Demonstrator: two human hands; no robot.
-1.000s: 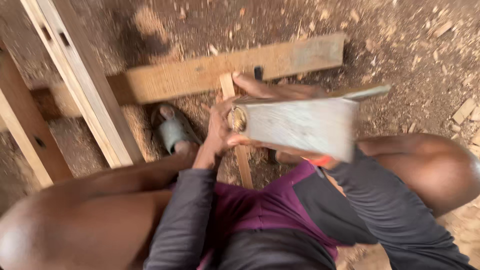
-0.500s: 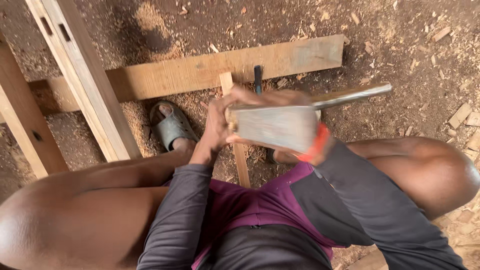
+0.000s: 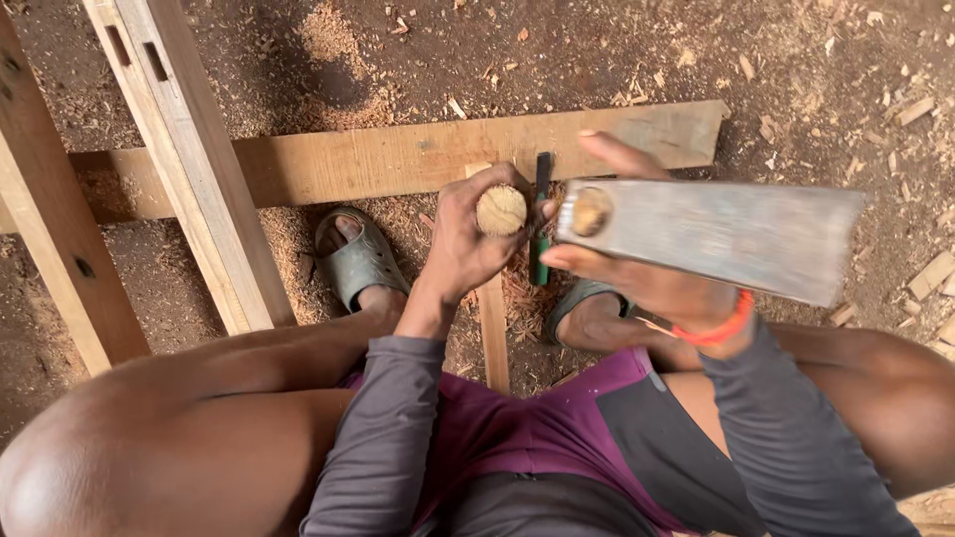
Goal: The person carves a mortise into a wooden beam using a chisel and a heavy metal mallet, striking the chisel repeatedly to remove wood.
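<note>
Left hand (image 3: 460, 244) wraps round wooden chisel handle (image 3: 501, 210), butt end facing up, fingers closed tight; grip keeps tool upright over narrow wood strip (image 3: 492, 318). Wrist bent, forearm reaching out from between knees. Right hand (image 3: 637, 268) clamps flat wooden mallet block (image 3: 711, 239), thumb on far edge, block level and just right of handle, blurred. Green-handled tool (image 3: 540, 224) lies between hands on ground. Far side: long plank (image 3: 398, 159). Sandalled foot (image 3: 358, 264) at left, beside pale frame (image 3: 189, 159).
</note>
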